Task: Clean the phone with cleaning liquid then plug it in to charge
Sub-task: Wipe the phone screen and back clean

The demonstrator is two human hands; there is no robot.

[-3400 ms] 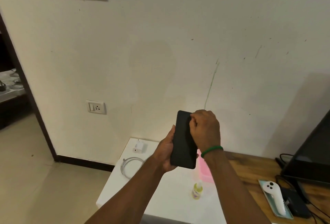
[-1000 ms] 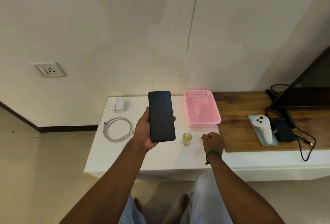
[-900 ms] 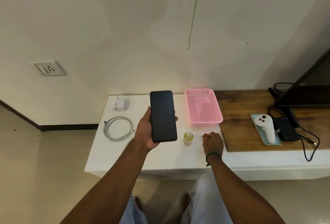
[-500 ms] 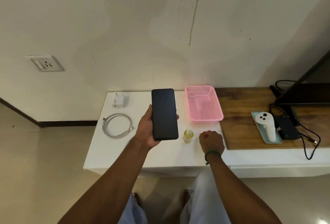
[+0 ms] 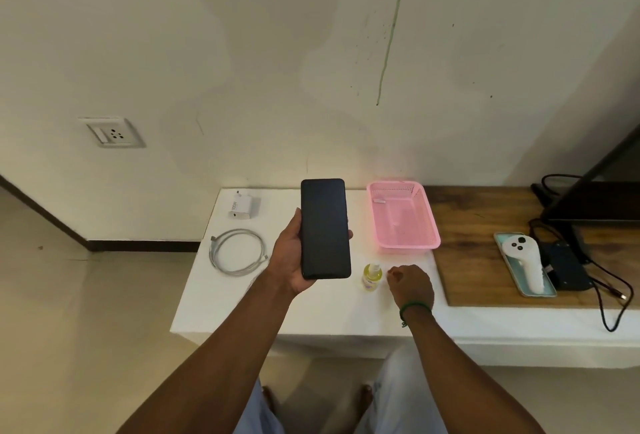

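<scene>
My left hand (image 5: 289, 260) grips a black phone (image 5: 325, 229), dark screen facing up, above the white table (image 5: 311, 309). A small yellow bottle of cleaning liquid (image 5: 371, 276) stands upright on the table just right of the phone. My right hand (image 5: 410, 283) hovers with curled fingers just to the right of the bottle, a small gap between them; I see nothing in it. A coiled white cable (image 5: 237, 251) and a white charger adapter (image 5: 242, 206) lie at the table's left. A wall socket (image 5: 112, 134) sits on the wall to the far left.
A pink plastic basket (image 5: 403, 222) stands behind the bottle. To the right, a wooden board (image 5: 478, 271) carries a white controller (image 5: 524, 260) on a tray, a dark device with black cables, and a monitor's edge (image 5: 602, 198). My legs are below the table edge.
My right hand left the phone, dropped to the table and moved left toward the bottle. The left hand keeps holding the phone, now turned screen up over the table.
</scene>
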